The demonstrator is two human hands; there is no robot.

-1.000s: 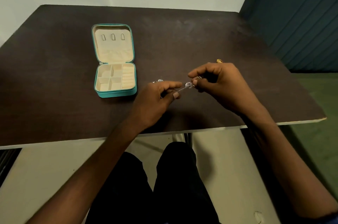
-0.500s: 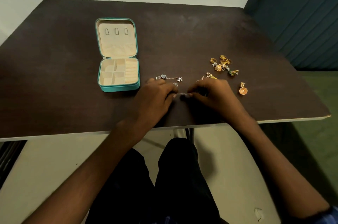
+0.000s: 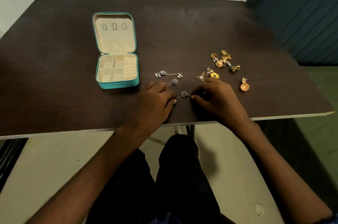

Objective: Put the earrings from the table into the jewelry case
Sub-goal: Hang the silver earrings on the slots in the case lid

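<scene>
Silver earring (image 3: 183, 94) now down on table (image 3: 54, 77) (both hands (image 3: 151, 103) lowered).

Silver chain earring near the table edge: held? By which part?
Yes. The silver chain earring is pinched by both hands: left hand on the chain end, right hand beside its flower.

You had a dark brown table (image 3: 73, 77) with a pale edge under your hands. The case (image 3: 117, 83) was teal outside and cream inside. The chain earring (image 3: 183, 94) was silver with a bluish flower; two more silver earrings (image 3: 169, 74) matched it. The gold earrings (image 3: 222, 60) were yellow, one green (image 3: 234, 68), one orange-gold disc (image 3: 244, 86).
</scene>
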